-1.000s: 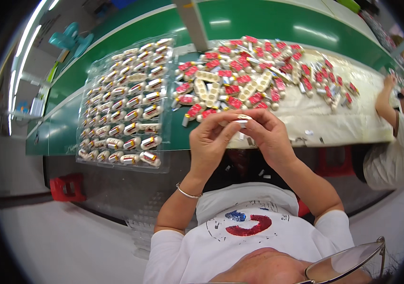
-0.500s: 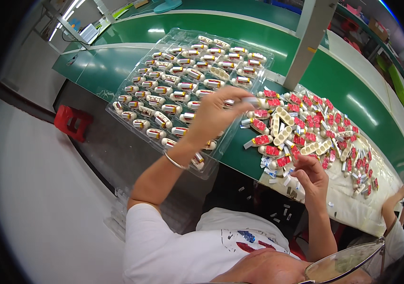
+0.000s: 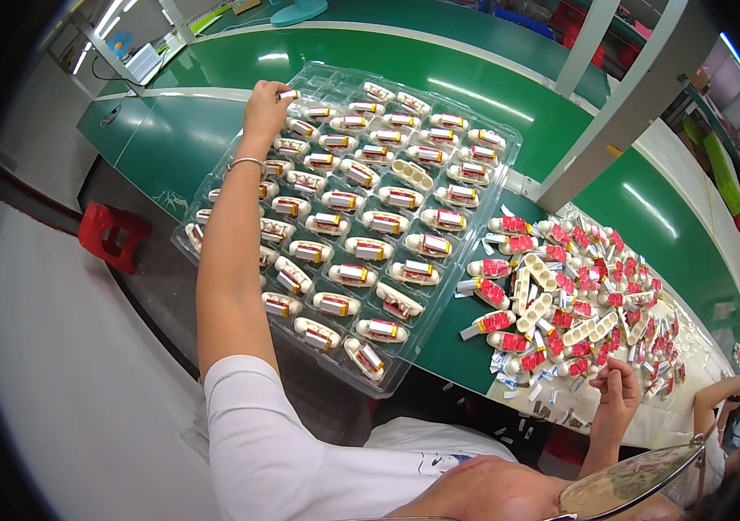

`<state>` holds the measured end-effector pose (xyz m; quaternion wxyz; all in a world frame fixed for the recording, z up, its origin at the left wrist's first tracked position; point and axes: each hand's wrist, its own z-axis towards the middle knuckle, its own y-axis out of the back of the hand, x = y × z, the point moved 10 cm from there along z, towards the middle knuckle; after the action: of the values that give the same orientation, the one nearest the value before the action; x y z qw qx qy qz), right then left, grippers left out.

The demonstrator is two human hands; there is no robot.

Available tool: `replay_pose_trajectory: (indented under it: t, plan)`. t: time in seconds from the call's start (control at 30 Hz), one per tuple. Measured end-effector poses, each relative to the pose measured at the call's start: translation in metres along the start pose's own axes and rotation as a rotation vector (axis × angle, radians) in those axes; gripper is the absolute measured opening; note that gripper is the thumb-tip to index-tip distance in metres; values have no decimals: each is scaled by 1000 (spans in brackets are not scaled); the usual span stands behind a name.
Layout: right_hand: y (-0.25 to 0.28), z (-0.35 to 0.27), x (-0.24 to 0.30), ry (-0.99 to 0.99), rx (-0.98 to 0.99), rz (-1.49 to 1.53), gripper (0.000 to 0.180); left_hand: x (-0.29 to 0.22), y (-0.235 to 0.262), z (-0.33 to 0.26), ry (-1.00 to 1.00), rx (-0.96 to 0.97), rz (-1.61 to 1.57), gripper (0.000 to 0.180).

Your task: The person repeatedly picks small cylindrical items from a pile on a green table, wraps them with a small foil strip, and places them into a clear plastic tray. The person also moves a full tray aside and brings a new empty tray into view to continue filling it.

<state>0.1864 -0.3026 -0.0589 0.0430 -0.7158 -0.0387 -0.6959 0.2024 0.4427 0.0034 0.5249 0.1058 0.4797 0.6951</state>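
My left hand (image 3: 266, 113) is stretched to the far left of a clear plastic tray (image 3: 509, 148). Between its fingertips is a small cream piece with a white and yellow strip (image 3: 288, 95), held over the tray's pockets. Cream oval pieces (image 3: 384, 222) bearing red parts and white-yellow strips lie in many pockets; one cream oval piece with round hollows (image 3: 411, 175) lacks these. My right hand (image 3: 617, 395) is by the near edge of a heap of similar red-marked pieces (image 3: 587, 282), its fingers curled together; what they hold, if anything, is hidden.
A grey metal post (image 3: 600, 130) rises behind the heap from the green table (image 3: 140, 139). White paper scraps (image 3: 530, 382) lie near the heap's front. A red stool (image 3: 114, 236) stands on the floor at left. Another person's arm (image 3: 730, 388) reaches in at far right.
My left hand has moved from the tray's right side near the heap to its far left corner, carrying a small piece. My right hand has dropped lower, and its fingers have closed.
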Motion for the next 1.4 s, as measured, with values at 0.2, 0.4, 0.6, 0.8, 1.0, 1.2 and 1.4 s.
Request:
replay_pose_trajectory:
  t: [0.2, 0.4, 0.6, 0.8, 1.0, 1.2, 1.4]
  plan:
    - [15, -1, 3, 15, -24, -78, 20, 7, -50, 22, -237, 193, 275, 19]
    - [25, -3, 11, -4, -177, -195, 17, 32, -83, 28, -49, 312, 154, 30]
    - [10, -1, 30, 178, 27, -660, 21, 86, -68, 34, -169, 147, 22, 42]
    - [2, -10, 22, 227, 83, -802, 27, -48, -38, -7, -115, 305, -588, 34]
    - [-1, -13, 37, 386, 69, -782, 28, -316, -8, -186, -370, 785, -883, 23]
    - [-26, 9, 34, 605, 102, -890, 18, -445, 46, -337, -752, 857, -778, 24]
    - [-20, 8, 45, 772, 24, -928, 13, -458, 11, -355, -417, 895, -958, 26]
